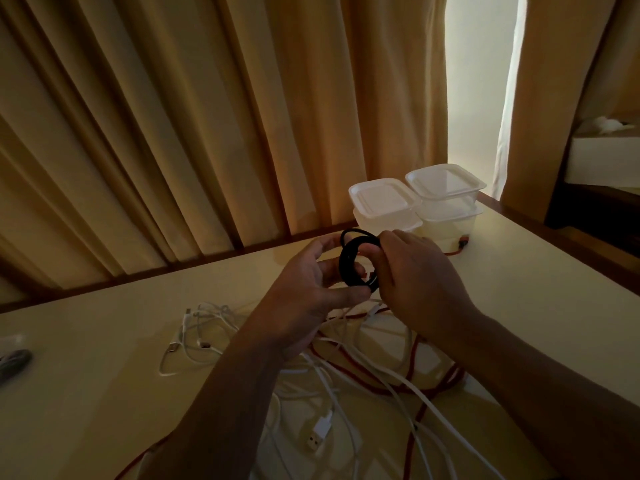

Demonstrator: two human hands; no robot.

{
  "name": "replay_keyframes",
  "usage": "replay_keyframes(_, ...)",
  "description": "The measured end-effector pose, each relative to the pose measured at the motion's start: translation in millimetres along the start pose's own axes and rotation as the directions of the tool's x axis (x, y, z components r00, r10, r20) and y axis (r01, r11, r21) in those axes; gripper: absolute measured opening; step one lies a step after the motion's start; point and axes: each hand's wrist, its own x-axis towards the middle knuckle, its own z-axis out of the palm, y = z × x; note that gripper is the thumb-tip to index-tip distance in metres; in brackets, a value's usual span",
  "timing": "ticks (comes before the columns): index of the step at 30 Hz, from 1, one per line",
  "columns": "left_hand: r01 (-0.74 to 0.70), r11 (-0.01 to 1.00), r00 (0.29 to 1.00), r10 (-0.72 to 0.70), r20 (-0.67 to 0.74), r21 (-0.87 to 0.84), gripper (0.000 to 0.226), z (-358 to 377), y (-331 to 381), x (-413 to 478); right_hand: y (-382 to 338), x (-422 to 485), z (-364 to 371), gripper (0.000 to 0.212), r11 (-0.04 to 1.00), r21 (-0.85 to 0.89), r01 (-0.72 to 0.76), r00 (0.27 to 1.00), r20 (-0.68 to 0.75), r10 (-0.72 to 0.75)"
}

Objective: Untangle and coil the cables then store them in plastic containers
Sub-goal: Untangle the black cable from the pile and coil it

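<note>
Grips black cable coil [352,263] upright, in the air above table [104,358], with right hand [415,271], fingers curled over its right side; cups left side with left hand [311,292], thumb on lower edge. Underneath, tangled white cables [320,431] and red cable [411,445] on tabletop. Beyond, lidded plastic containers [382,199], two touching stacks by curtain [173,133].

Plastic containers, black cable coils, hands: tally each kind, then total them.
4 plastic containers, lidded, in two stacks of two
1 black cable coil, held by both hands
2 hands: left hand, right hand
Total: 7
</note>
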Motion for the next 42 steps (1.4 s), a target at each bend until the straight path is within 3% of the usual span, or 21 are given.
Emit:
replay_keyframes(6, 0.036, 0.983, 0.997, -0.048, -0.063, -0.182, 0.054, 0, 0, 3, 4, 1, 1, 0.045, 0.999, 0.028, 0.022, 0.999, -0.028, -0.022)
replay_keyframes(12, 0.129, 0.983, 0.988, -0.139, -0.072, -0.129, 0.037, 2, 1, 3, 4, 2, 5, 0.048, 1.000, -0.015, 0.025, 1.000, -0.019, -0.025)
replay_keyframes(15, 0.088, 0.994, 0.993, -0.082, -0.090, 0.064, 0.046, 7, -2, 4, 4, 3, 3, 0.046, 0.998, -0.054, -0.017, 1.000, -0.002, 0.017)
replay_keyframes(18, -0.026, 0.941, 0.989, 0.072, -0.126, 0.338, 0.062, 12, -10, 5, 3, 3, 3, 0.047, 0.995, -0.090, -0.033, 0.999, 0.012, 0.035)
replay_keyframes(21, -0.141, 0.830, 0.974, 0.215, -0.076, 0.539, 0.045, 12, -12, 6, 3, 5, 1, 0.051, 0.992, -0.092, -0.090, 0.995, 0.024, 0.092)
replay_keyframes(24, -0.166, 0.706, 0.950, 0.301, -0.080, 0.688, 0.041, 8, -16, 6, 6, 5, -2, 0.054, 0.988, -0.061, -0.140, 0.989, 0.039, 0.143)
replay_keyframes(30, -0.185, 0.542, 0.892, 0.442, -0.090, 0.820, 0.014, 5, -15, 4, 21, 8, -5, 0.049, 0.980, -0.035, -0.196, 0.979, 0.045, 0.198)
replay_keyframes(32, -0.216, 0.569, 0.894, 0.442, -0.075, 0.793, 0.014, 1, -10, 1, 26, 11, -7, 0.046, 0.981, -0.023, -0.194, 0.981, 0.018, 0.194)
replay_keyframes(36, -0.233, 0.743, 0.905, 0.402, -0.141, 0.627, 0.017, -4, -5, -4, 28, 12, -9, 0.043, 0.983, 0.022, -0.180, 0.984, 0.009, 0.180)
replay_keyframes(39, -0.166, 0.741, 0.879, 0.410, -0.243, 0.650, 0.022, 3, -16, 3, 25, 10, -7, 0.045, 0.945, 0.154, -0.289, 0.957, 0.051, 0.285)
replay_keyframes(42, -0.125, 0.709, 0.882, 0.400, -0.250, 0.694, 0.034, 14, -22, 9, 21, 11, -8, 0.042, 0.907, 0.269, -0.323, 0.946, 0.054, 0.321)
